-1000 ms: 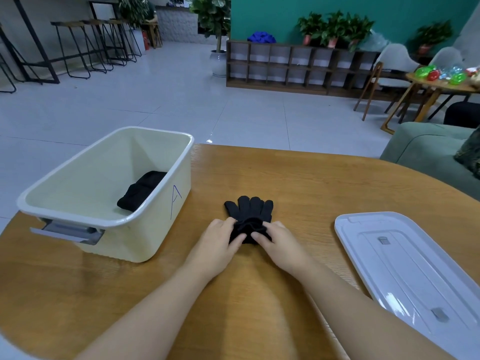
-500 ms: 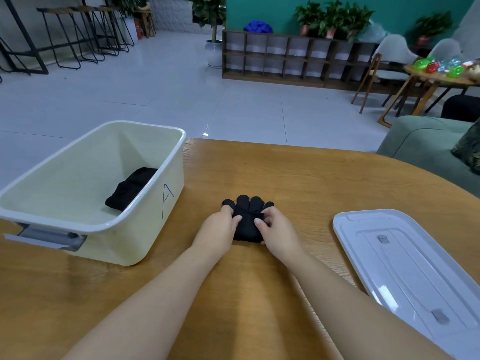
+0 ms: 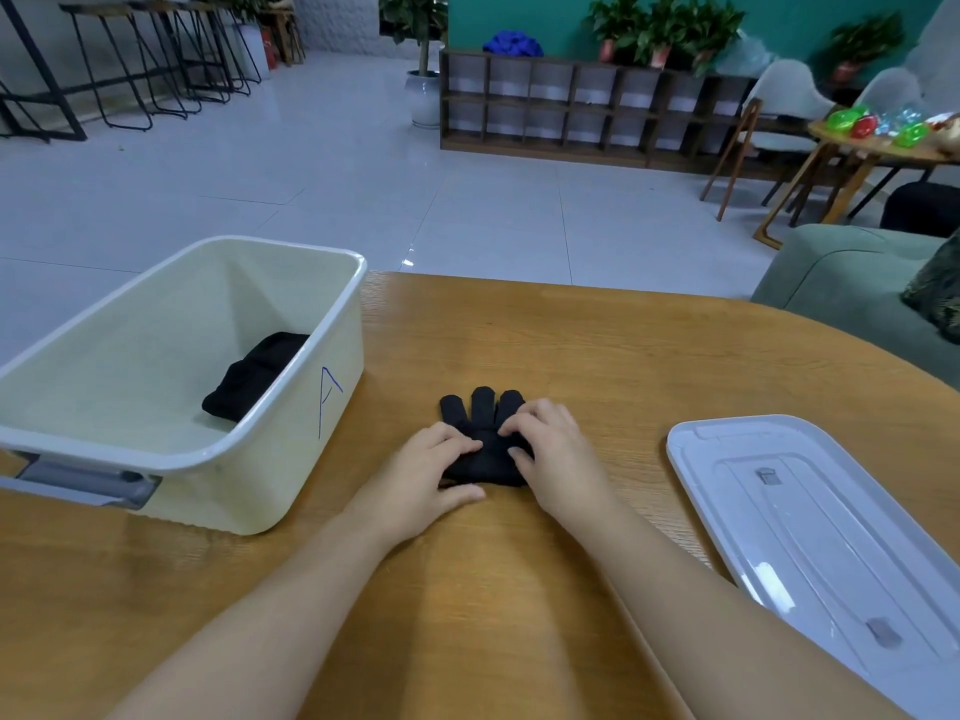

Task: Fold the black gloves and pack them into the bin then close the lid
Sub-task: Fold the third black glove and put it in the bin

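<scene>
A black glove [image 3: 483, 439] lies on the wooden table [image 3: 597, 356], its fingertips pointing away from me. My left hand [image 3: 431, 470] grips its left side, thumb tucked under the near edge. My right hand [image 3: 550, 449] presses on its right side, with the fingers curled over the fabric. A cream bin [image 3: 291, 449] marked with a blue "A" stands open at the left. Inside it sits a folded black glove [image 3: 254, 374], against the right wall. The clear white lid [image 3: 810, 522] lies flat on the table at the right.
The bin has a grey latch handle [image 3: 83, 483] on its near end. Past the table's far edge is tiled floor. A green sofa [image 3: 852, 283] stands at the right, with a low wooden shelf [image 3: 571, 111] and chairs further back.
Both hands have worked forward over the glove, rolling its cuff end up toward the fingers. My right hand now covers more of the glove's finger side.
</scene>
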`<state>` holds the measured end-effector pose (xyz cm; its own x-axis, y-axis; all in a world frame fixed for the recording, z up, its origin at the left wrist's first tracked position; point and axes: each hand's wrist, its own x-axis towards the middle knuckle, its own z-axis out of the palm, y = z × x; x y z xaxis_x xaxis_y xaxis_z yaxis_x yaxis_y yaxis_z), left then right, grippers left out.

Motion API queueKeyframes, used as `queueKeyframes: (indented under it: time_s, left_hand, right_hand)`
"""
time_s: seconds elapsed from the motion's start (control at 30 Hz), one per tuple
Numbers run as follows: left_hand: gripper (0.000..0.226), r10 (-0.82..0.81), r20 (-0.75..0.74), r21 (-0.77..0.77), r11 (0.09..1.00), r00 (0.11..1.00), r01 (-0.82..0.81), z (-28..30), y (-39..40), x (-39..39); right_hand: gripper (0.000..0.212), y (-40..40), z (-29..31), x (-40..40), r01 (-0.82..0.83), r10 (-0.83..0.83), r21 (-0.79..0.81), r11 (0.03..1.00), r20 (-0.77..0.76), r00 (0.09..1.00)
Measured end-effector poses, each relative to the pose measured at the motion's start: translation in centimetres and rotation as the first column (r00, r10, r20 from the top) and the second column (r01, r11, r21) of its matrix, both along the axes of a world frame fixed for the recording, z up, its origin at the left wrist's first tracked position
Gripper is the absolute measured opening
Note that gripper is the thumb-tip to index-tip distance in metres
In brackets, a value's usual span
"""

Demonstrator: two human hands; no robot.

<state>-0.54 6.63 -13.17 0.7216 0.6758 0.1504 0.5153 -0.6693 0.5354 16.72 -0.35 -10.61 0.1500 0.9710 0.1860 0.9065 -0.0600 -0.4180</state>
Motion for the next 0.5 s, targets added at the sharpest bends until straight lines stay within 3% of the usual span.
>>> queueKeyframes:
  time_s: [0.07, 0.2, 0.33, 0.5]
  left_hand:
    - [0.047, 0.016, 0.017, 0.014, 1.0, 1.0, -0.016, 0.1, -0.2, 0.0]
    - [0.04, 0.04, 0.041, 0.07, 0.997, 0.998, -0.042, 0.2, -0.9, 0.1]
    - [0.034, 0.035, 0.06, 0.018, 0.999, 0.998, -0.036, 0.3, -1.5, -0.5]
    - [0.034, 0.002, -0.005, -0.026, 1.0, 1.0, -0.003, 1.0, -2.2, -1.7]
  right_hand:
    - [0.035, -0.4, 0.1, -0.2, -0.074, 0.076, -0.055, 0.996, 0.029, 0.997]
    - [0.047, -1.5, 0.4, -0.4, -0.094, 0.086, -0.186, 0.978, -0.054, 0.995]
    - [0.061, -2.2, 0.9, -0.3, -0.176, 0.174, -0.292, 0.94, -0.033, 0.984]
    - [0.055, -2.7, 0.7, -0.7, -0.233, 0.224, -0.268, 0.935, -0.064, 0.972]
